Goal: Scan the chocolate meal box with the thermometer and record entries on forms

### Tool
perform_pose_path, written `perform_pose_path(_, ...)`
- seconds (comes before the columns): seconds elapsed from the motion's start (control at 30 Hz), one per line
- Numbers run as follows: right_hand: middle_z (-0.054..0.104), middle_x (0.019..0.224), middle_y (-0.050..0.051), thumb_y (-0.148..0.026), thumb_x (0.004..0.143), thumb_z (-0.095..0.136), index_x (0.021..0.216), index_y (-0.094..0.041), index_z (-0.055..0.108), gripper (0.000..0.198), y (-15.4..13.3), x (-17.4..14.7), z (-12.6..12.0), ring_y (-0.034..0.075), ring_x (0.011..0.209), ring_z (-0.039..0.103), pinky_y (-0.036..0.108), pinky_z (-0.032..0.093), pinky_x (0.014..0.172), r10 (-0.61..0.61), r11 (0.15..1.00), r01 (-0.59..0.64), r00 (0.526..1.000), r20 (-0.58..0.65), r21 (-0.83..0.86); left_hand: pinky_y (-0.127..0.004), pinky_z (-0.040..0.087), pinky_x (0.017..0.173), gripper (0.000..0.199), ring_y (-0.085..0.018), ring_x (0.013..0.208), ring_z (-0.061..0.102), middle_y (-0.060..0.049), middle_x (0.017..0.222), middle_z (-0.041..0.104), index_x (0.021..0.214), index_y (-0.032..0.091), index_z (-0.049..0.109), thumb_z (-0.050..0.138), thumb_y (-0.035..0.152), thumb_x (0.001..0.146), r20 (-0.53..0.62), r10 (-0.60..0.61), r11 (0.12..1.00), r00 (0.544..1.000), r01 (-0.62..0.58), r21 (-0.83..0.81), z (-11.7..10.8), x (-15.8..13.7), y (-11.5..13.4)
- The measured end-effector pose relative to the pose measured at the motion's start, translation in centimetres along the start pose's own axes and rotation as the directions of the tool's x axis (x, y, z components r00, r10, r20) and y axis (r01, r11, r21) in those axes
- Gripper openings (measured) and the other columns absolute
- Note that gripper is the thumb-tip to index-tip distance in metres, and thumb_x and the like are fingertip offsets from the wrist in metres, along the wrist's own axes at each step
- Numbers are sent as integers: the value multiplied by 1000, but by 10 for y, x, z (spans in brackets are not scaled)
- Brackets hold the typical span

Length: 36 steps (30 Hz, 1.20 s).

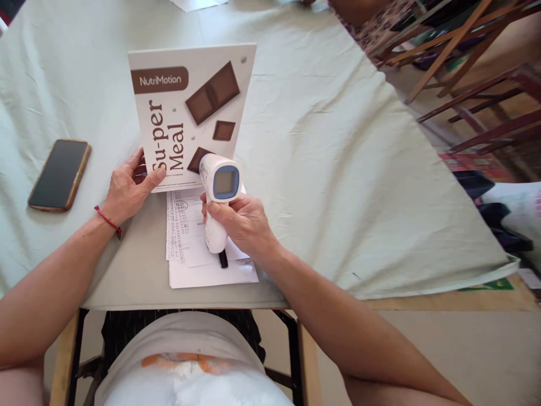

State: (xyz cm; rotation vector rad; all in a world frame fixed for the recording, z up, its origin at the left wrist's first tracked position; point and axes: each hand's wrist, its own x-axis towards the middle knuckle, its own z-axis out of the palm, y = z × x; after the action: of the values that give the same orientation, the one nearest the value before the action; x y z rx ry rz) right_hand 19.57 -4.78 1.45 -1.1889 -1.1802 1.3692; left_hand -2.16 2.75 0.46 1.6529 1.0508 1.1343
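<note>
NutriMotion box [192,113] sits upper left of centre, clamped in the left grip [129,192]; right grip [247,225] wraps an infrared thermometer [220,197] mid-frame, partly hiding papers [186,254]; smartphone [59,175] lies at left.

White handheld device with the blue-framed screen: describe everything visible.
The white handheld device looks like smooth plastic, with a rounded head, a grey screen in a blue frame and a handle with small dark marks. No digits are readable on the screen, which faces the wearer. The right hand grips it, thumb across the upper handle. It appears over the papers and overlaps the box in view; contact with either is unclear. Its far end is hidden.
</note>
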Motion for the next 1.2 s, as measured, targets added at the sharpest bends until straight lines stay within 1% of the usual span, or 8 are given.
perform_pose_path(0.23, 45, 61, -4, -63, 66, 78, 62, -22, 53, 48, 1, 0, 0, 10, 58, 41, 29, 35, 55, -9, 1000, 10, 1000, -7, 9, -45, 61, 96, 65, -31, 114, 69, -13, 125, 72, 123, 18, 67, 77, 65, 80, 7, -8, 1000, 1000, 8, -2, 0, -2, 1)
perform_pose_path(0.6, 47, 61, -4, -49, 67, 79, 63, -21, 56, 37, -6, -3, 2, 9, 59, 41, 26, 34, 53, -11, 999, 11, 1000, -19, -45, -43, 62, 93, 67, -31, 113, 70, -12, 125, 72, 124, 19, 66, 82, 63, 76, 9, -24, 1000, 1000, 24, -9, -2, -2, -2)
perform_pose_path(0.7, 51, 64, -3, -54, 65, 82, 67, -21, 60, 39, -8, -6, 1, 10, 59, 44, 26, 38, 53, 1, 1000, -1, 1000, -14, 7, -43, 63, 93, 68, -31, 115, 69, -13, 125, 71, 125, 20, 64, 82, 62, 76, 9, -16, 1000, 1000, 17, -16, -2, -3, -3)
perform_pose_path(0.8, 54, 65, -2, -64, 60, 83, 68, -21, 62, 48, -11, -11, -3, 11, 58, 46, 27, 41, 52, 1, 999, 1, 999, -47, 44, -42, 63, 92, 69, -32, 119, 68, -13, 127, 70, 127, 21, 61, 84, 60, 75, 0, -6, 1000, 1000, 6, -11, -2, -3, -3)
perform_pose_path(0.9, 56, 69, 0, -70, 59, 82, 69, -21, 62, 53, -15, -16, -8, 12, 59, 49, 30, 44, 53, -34, 998, 38, 995, -94, 45, -41, 64, 89, 73, -31, 117, 68, -13, 126, 70, 129, 22, 58, 85, 60, 73, 21, -1, 1000, 1000, 2, -15, -3, -3, -4)
perform_pose_path(1.03, 60, 75, 2, -71, 60, 82, 76, -23, 68, 53, -22, -20, -15, 14, 63, 53, 32, 48, 56, -98, 994, 106, 981, -170, 40, -40, 64, 88, 76, -32, 119, 67, -14, 129, 68, 131, 21, 56, 85, 60, 73, 18, -3, 1000, 1000, 3, 2, -5, -2, -5)
perform_pose_path(1.13, 62, 74, 2, -72, 62, 80, 76, -23, 70, 51, -30, -21, -28, 15, 63, 54, 32, 47, 55, -122, 992, 118, 981, -152, -35, -40, 65, 86, 76, -32, 122, 66, -14, 130, 68, 132, 21, 55, 86, 58, 73, 15, 1, 1000, 1000, -1, 24, -7, -3, -5)
perform_pose_path(1.2, 61, 67, 1, -68, 65, 79, 70, -23, 68, 47, -36, -21, -42, 15, 60, 53, 31, 43, 52, -114, 975, 100, 991, -63, -200, -39, 65, 84, 77, -31, 119, 67, -15, 130, 67, 133, 21, 53, 86, 57, 73, 20, -2, 1000, 1000, 2, 23, -7, -3, -6)
